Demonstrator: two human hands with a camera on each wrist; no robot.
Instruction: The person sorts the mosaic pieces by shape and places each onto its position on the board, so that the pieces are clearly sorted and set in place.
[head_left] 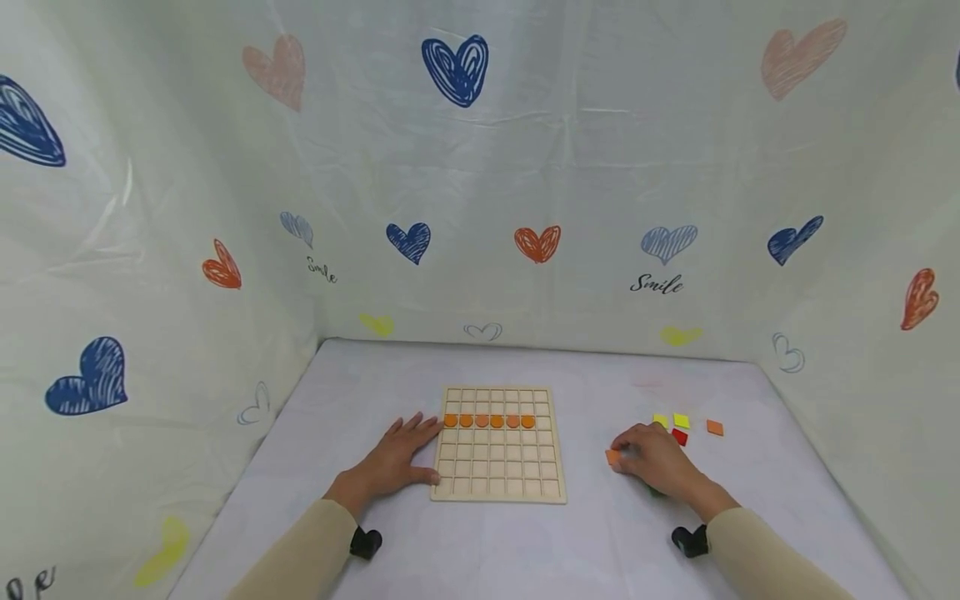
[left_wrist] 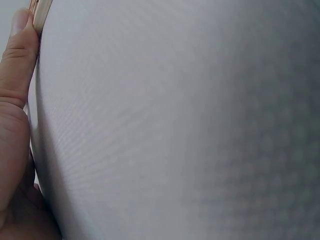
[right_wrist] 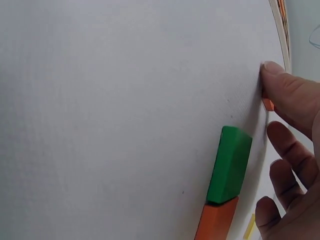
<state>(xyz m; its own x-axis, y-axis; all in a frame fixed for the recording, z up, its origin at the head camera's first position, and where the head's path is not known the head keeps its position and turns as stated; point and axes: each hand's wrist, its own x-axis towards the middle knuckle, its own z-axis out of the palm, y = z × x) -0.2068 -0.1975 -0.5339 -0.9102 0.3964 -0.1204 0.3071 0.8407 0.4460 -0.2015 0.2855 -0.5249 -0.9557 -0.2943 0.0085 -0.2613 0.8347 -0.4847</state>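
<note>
A pale wooden grid board lies flat on the table, with a row of round orange pieces across its upper part. My left hand rests at the board's left edge, fingers spread; in the left wrist view its thumb touches the board's edge. To the right of the board, my right hand pinches a small orange tile between thumb and finger, low over the table. The right wrist view shows that orange tile mostly covered by the thumb.
Below the right hand lie a green block and an orange block end to end. Beyond it are yellow tiles, a red tile and another orange tile. A white curtain printed with hearts surrounds the table.
</note>
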